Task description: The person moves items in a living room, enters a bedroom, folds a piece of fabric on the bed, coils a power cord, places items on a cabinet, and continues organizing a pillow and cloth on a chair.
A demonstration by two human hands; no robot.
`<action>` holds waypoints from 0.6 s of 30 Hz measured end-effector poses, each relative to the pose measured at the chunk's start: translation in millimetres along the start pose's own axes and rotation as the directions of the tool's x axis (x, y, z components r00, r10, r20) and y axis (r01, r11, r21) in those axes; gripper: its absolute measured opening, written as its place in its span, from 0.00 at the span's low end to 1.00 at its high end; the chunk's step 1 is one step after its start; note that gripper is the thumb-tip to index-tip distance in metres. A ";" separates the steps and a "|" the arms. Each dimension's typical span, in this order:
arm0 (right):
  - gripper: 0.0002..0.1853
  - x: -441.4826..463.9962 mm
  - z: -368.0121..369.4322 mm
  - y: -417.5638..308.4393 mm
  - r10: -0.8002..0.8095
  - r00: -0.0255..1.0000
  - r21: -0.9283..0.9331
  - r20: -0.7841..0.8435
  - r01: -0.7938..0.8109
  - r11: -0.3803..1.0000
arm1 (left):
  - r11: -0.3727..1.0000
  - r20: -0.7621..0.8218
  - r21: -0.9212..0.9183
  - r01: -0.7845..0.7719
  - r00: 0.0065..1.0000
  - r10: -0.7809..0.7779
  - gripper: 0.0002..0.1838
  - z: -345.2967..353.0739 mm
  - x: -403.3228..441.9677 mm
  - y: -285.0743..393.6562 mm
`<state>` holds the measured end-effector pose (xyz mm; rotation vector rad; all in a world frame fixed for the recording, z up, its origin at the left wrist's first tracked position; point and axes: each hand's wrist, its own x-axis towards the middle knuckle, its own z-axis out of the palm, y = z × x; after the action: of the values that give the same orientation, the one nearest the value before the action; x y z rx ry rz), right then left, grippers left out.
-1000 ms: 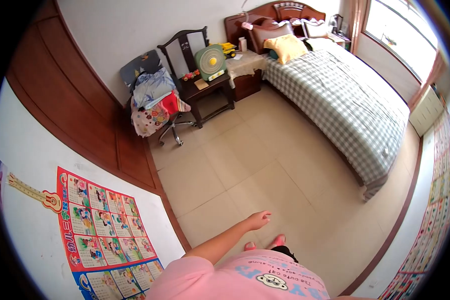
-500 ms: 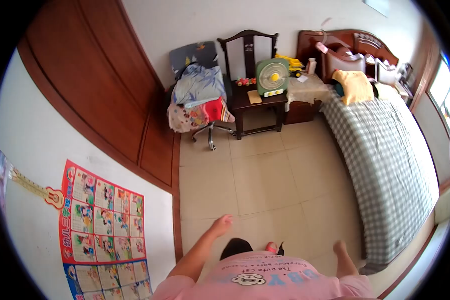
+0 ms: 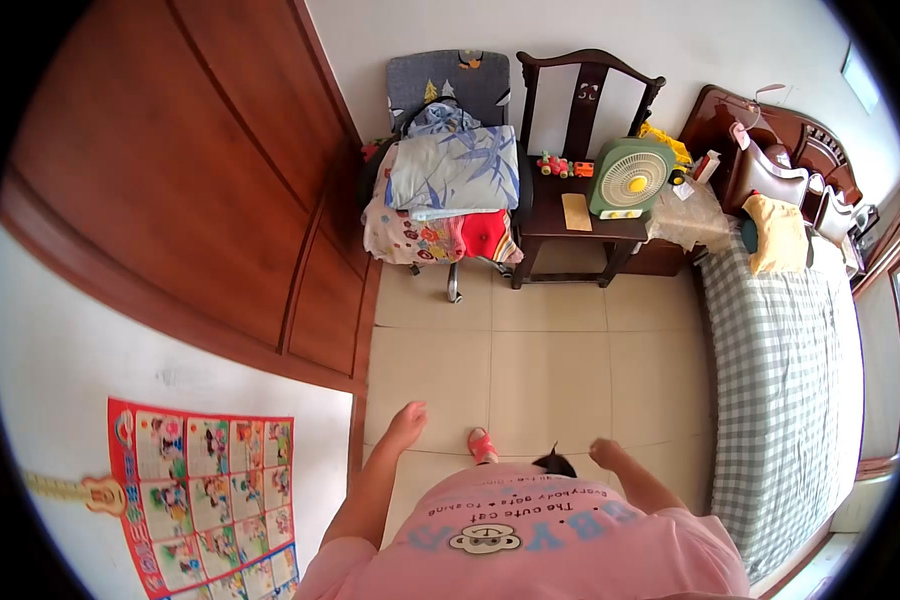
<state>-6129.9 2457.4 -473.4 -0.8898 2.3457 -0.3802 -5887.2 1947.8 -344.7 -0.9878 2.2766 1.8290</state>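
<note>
My left hand (image 3: 407, 425) hangs over the tiled floor, its fingers curled in with nothing visible in them. On the other side of my pink shirt (image 3: 560, 545), my right hand (image 3: 604, 453) is also curled and touches nothing. Ahead stands an office chair (image 3: 448, 85) piled with a folded blue-and-white quilt (image 3: 455, 170) and a patterned red cloth (image 3: 486, 236). Beside it, a dark wooden chair (image 3: 587, 100) carries a green fan (image 3: 633, 180), a small toy (image 3: 555, 165) and a tan envelope-like piece (image 3: 576, 211).
A bed with a checked cover (image 3: 785, 380) runs along the right. Brown wooden doors (image 3: 190, 180) and a wall poster (image 3: 210, 490) are on the left. A cloth-covered bedside table (image 3: 692, 215) stands beyond the fan. My foot in a pink sandal (image 3: 481, 444) is on the tiles.
I have moved forward, so the chairs and fan appear nearer and farther right. My right hand has swung forward, and a pink sandal shows more fully in front.
</note>
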 end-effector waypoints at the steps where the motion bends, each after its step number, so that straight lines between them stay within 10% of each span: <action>1: 0.12 -6.5 1.0 6.6 0.136 0.975 -0.086 0.175 -0.123 0.989 | 0.999 -0.005 -0.011 -0.048 0.999 0.048 0.21 -12.3 18.6 27.5; 3: 0.16 -15.7 -13.5 13.0 0.330 0.862 -0.196 0.385 -0.273 0.942 | 0.999 -0.020 -0.006 -0.039 0.999 0.039 0.20 -36.0 52.7 66.4; 5: 0.17 -6.7 -43.2 17.3 0.271 0.721 -0.456 0.638 0.071 0.887 | 0.999 -0.033 -0.001 -0.037 0.999 0.037 0.20 -53.3 97.1 83.5; 7: 0.19 10.9 -110.1 -18.7 0.522 0.678 -0.414 0.518 -0.335 0.846 | 0.993 -0.060 -0.069 -0.092 0.994 0.088 0.20 -62.9 140.0 81.3; 10: 0.22 102.5 -117.0 36.6 0.289 0.776 -0.423 0.560 -0.032 0.905 | 0.998 -0.096 -0.059 0.011 0.995 -0.017 0.21 -74.7 190.5 91.0; 11: 0.26 132.6 -140.1 37.4 0.497 0.771 -0.030 0.399 -0.530 0.847 | 0.998 -0.101 -0.060 0.008 0.995 -0.014 0.21 -76.9 202.9 93.3; 15: 0.33 357.2 -200.4 48.4 0.155 0.968 -0.247 0.197 -0.104 0.964 | 0.953 -0.201 -0.206 0.221 0.944 -0.262 0.22 -105.4 266.4 138.5; 16: 0.28 415.5 -226.2 27.7 0.139 0.977 -0.162 0.162 -0.113 0.980 | 0.914 -0.208 -0.275 0.299 0.910 -0.360 0.23 -116.7 280.6 149.4; 17: 0.32 462.3 -243.7 9.0 0.276 0.961 0.438 -0.001 -0.248 0.864 | 0.910 -0.204 -0.276 0.310 0.906 -0.371 0.23 -124.9 297.2 154.4; 18: 0.34 488.9 -322.3 -67.3 0.279 0.960 0.435 0.031 -0.264 0.861 | 0.914 -0.264 -0.306 0.265 0.899 -0.349 0.24 -132.1 315.3 157.2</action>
<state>-6588.7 2094.6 -400.9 -0.3336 2.2387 -0.7676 -6172.6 1705.9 -304.5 -1.6885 1.8910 1.9779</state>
